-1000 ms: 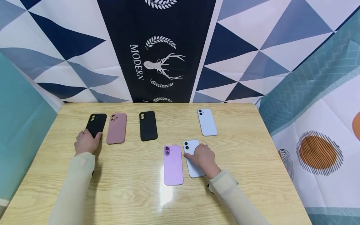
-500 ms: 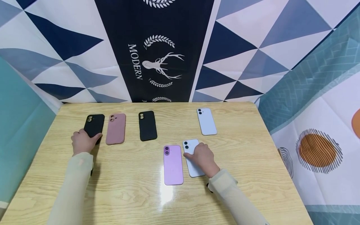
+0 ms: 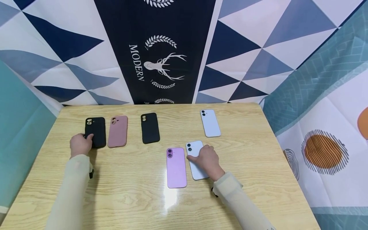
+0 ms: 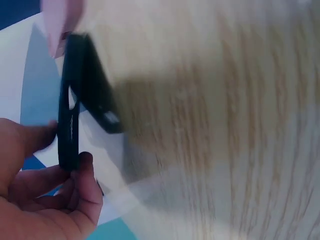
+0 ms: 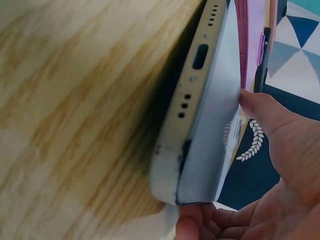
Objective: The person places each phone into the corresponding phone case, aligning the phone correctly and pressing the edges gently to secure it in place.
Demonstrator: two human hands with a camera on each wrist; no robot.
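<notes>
At the table's left, my left hand [image 3: 79,145] pinches the near-left edge of a black phone case [image 3: 96,126]. The left wrist view shows the thumb and curled fingers [image 4: 82,197] at that case [image 4: 69,110], whose hollow side is partly visible. My right hand [image 3: 207,159] grips a pale blue smartphone [image 3: 195,148] across its width, thumb at the left side. In the right wrist view the phone's bottom edge [image 5: 192,95] shows its charging port, and fingertips curl at its far corner. A lilac smartphone [image 3: 176,169] lies just left of it.
A dusty pink phone case [image 3: 118,131] lies beside the held case, and another black case [image 3: 150,128] lies further right. Towards the back right is a second pale blue phone [image 3: 210,123]. Patterned cloth [image 3: 161,67] hangs behind the wooden table [image 3: 129,191].
The left-hand black case has shifted slightly left and turned straighter. My left thumb has drawn back from its right edge to nearer its left side. My right hand keeps its grip.
</notes>
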